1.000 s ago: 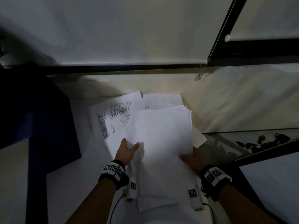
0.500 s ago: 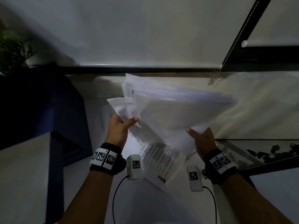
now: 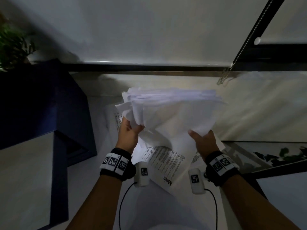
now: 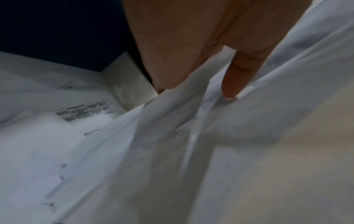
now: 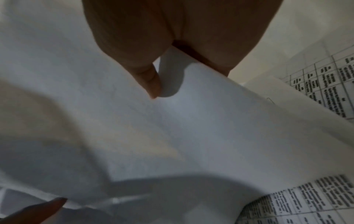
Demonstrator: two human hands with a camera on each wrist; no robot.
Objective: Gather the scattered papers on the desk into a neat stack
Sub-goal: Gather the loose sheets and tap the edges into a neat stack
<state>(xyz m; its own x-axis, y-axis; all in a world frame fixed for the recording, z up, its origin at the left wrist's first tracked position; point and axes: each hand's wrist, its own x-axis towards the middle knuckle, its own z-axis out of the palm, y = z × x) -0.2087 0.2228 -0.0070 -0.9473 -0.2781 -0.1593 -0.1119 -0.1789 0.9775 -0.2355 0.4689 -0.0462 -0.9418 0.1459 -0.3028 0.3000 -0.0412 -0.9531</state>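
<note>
A loose bundle of white papers [image 3: 172,113] is lifted off the desk and tilted up, its far edges fanned out unevenly. My left hand [image 3: 131,130] pinches the bundle's left near corner, thumb on top. My right hand [image 3: 201,138] pinches the right near corner the same way. In the left wrist view the thumb presses into creased sheets [image 4: 210,136]. In the right wrist view the thumb lies on a curved blank sheet [image 5: 172,128]. A printed sheet [image 3: 164,165] hangs or lies below the bundle, between my wrists. Another printed page [image 4: 86,115] lies on the desk at left.
A dark blue box-like unit [image 3: 41,100] stands close on the left with a plant [image 3: 11,45] behind it. A window blind with a bead chain [image 3: 229,70] hangs at the back. A glass surface [image 3: 265,155] lies to the right. The white desk [image 3: 25,180] extends left.
Both hands raised the bundle off the desk and tilted it upright; over the last half second it sank slightly and the sheets drew closer together. A printed sheet showed up underneath.
</note>
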